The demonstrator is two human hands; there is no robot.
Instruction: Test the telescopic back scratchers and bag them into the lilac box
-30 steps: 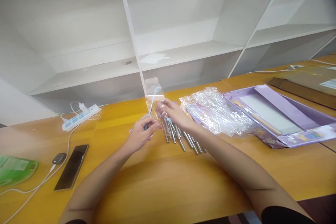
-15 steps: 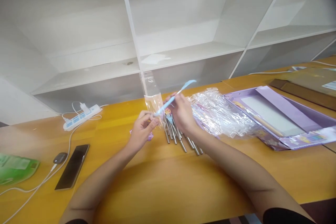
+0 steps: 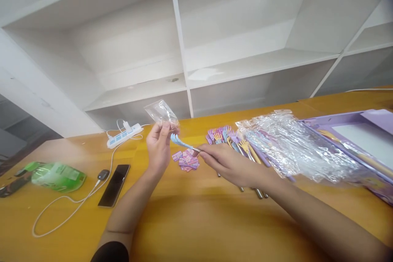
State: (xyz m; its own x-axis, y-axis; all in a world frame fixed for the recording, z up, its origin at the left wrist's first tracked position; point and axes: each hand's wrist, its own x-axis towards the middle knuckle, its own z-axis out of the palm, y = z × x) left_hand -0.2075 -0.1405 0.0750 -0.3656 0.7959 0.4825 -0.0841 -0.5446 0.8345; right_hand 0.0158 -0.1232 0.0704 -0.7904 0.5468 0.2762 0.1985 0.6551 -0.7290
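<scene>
My left hand [image 3: 159, 149] is closed on a clear plastic bag [image 3: 161, 111], its thumb pressing the bag's lower end while the rest stands up above the fingers. My right hand [image 3: 235, 163] pinches the metal rod of a back scratcher [image 3: 181, 142] with a light blue, claw-shaped head. That head points left and almost reaches my left fingers; I cannot tell whether it touches the bag. Below it, a small pile of pink and purple cards [image 3: 187, 161] lies on the table. More back scratchers [image 3: 218, 134], in several colours, lie behind and partly under my right hand.
Right of the scratchers spreads a heap of clear plastic packages [image 3: 291, 147], beside a purple box [image 3: 346, 123]. On the left are a phone [image 3: 114, 185], a black earbud case [image 3: 103, 175], a power strip [image 3: 124, 136] and a green pouch [image 3: 58, 177]. White shelving [image 3: 245, 65] stands behind the table.
My right hand has drawn back from the bag and turned, so the blue claw now points left. The bag tilts leftward in my left hand. My view has shifted left, uncovering the cards.
</scene>
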